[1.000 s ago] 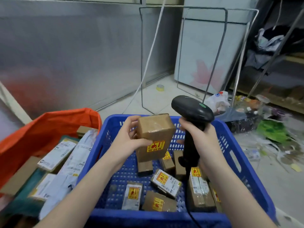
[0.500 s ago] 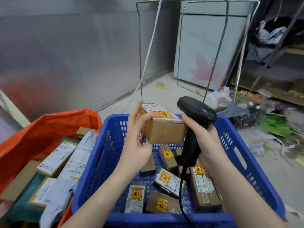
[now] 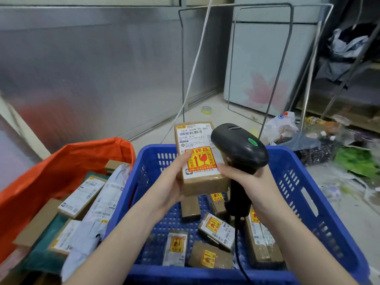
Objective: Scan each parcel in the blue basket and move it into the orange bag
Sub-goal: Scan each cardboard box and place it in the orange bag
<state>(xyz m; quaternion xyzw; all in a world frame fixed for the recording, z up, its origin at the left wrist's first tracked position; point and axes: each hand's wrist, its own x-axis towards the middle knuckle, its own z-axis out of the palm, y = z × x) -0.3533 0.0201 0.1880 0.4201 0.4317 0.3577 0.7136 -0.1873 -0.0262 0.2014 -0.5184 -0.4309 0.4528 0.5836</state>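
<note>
At far left, the orange fabric bag (image 3: 61, 161) lies open with labelled cardboard and grey plastic parcels (image 3: 82, 194) inside. Right of it stands the blue perforated plastic basket (image 3: 308, 202), more small brown boxes (image 3: 211, 256) on its floor. Above the basket, the left hand (image 3: 170, 182) grips a brown cardboard parcel (image 3: 199, 159), label up, thumb on its orange sticker. Just right, touching it, the right hand (image 3: 253, 182) clasps the black handheld scanner (image 3: 240, 149), its head over the label

A brown parcel (image 3: 198, 159), label up with a red-orange fragile sticker, is held above the blue basket (image 3: 320, 204); smaller parcels (image 3: 216, 241) lie inside it; the orange bag (image 3: 61, 163) stands just left of it, holding parcels.
</note>
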